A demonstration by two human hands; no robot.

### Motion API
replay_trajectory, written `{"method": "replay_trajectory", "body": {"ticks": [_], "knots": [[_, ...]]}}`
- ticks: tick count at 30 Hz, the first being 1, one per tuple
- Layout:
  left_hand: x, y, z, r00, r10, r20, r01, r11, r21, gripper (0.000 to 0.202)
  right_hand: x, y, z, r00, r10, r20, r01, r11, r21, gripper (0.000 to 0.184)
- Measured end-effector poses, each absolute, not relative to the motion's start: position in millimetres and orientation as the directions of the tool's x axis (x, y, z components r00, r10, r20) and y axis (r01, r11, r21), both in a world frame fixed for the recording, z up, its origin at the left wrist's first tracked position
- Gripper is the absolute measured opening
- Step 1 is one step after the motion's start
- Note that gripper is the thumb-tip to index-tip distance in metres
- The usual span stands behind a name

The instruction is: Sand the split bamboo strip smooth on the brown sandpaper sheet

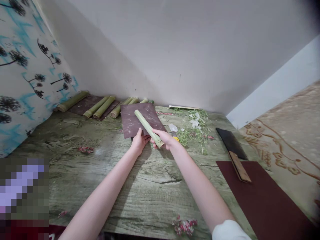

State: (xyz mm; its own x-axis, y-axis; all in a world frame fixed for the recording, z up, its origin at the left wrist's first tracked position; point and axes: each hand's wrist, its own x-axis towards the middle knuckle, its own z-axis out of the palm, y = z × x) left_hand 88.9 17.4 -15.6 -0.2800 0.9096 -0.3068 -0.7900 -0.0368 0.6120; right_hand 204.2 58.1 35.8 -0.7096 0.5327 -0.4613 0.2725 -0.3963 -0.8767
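While my left hand (140,143) pinches the near edge of a speckled brown sheet (132,125), thumb on top and some fingers hidden, my right hand (163,137) is closed round the near end of a slim green bamboo piece (145,123). It slants across the sheet, far end pointing left, and I cannot tell whether it touches the surface. The sheet appears to be lifted a little off the worktop (112,193).

At the far left, more bamboo lengths (104,107) lie near the wall (150,50), some of them on a dark sheet (79,105). To the right of my hands, green clippings (197,135) and whitish scraps (195,123) are scattered, with a yellow thing (176,138) partly hidden by my right wrist. A cleaver (233,148) rests at the right, its wooden handle over a plain brown sheet (265,196).

I judge the work to be partway along: the bamboo looks already cut to length, and the piece in my right hand seems to be the one being worked on. As for the others, I cannot tell which are finished and which are left to do
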Motion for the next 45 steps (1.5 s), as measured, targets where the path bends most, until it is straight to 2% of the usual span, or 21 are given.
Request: {"method": "replay_trajectory", "body": {"ticks": [2,4,7,9,12,18,25,30,34,38,41,45], "knots": [[90.0,17.5,-16.7,-0.298,0.9,-0.319,-0.782,-0.038,0.622,0.033,198.7,50.6,35.3,-0.668,0.62,-0.411,0.376,-0.195,-0.906,0.037],[90.4,17.2,-18.0,-0.336,0.882,-0.331,-0.767,-0.053,0.639,0.033,194.4,41.2,37.3,-0.644,0.679,-0.353,0.52,0.05,-0.853,0.037],[89.7,15.9,-19.5,-0.408,0.822,-0.397,-0.722,-0.025,0.692,0.036,189.9,25.7,44.2,-0.618,0.741,-0.261,0.694,0.36,-0.623,0.038],[88.9,14.9,-19.7,-0.453,0.777,-0.436,-0.685,0.009,0.728,0.037,187.6,17.4,48.5,-0.589,0.784,-0.197,0.765,0.462,-0.45,0.036],[88.5,13.4,-19.4,-0.486,0.76,-0.432,-0.643,0.024,0.766,0.038,184.9,12.9,49.1,-0.55,0.821,-0.154,0.813,0.485,-0.322,0.034],[90.0,11.3,-18.5,-0.448,0.747,-0.492,-0.593,0.163,0.788,0.04,184.7,21.0,39.2,-0.51,0.858,-0.056,0.816,0.462,-0.347,0.039],[92.1,12.2,-14.7,-0.429,0.81,-0.398,-0.659,0.021,0.752,0.032,186.3,14.4,49.0,-0.54,0.834,-0.118,0.829,0.502,-0.245,0.039],[90.1,14.7,-16.7,-0.347,0.882,-0.319,-0.741,-0.049,0.67,0.023,192.9,14.4,61.7,-0.582,0.807,-0.098,0.809,0.562,-0.172,0.034],[87.6,15.5,-16.7,-0.361,0.874,-0.325,-0.773,-0.085,0.629,0.02,198.9,14.2,69.7,-0.672,0.74,-0.034,0.735,0.661,-0.151,0.025],[87.2,15.0,-15.4,-0.374,0.866,-0.332,-0.779,-0.099,0.62,0.017,197.7,10.2,69.3,-0.695,0.719,-0.003,0.714,0.69,-0.119,0.031],[87.8,14.6,-14.1,-0.374,0.866,-0.333,-0.778,-0.098,0.621,0.017,196.9,8.8,69.6,-0.68,0.733,-0.017,0.722,0.666,-0.186,0.044],[87.7,12.7,-11.8,-0.352,0.88,-0.319,-0.761,-0.071,0.645,0.024,198.6,13.0,73.1,-0.653,0.748,-0.116,0.692,0.527,-0.494,0.069]]}}
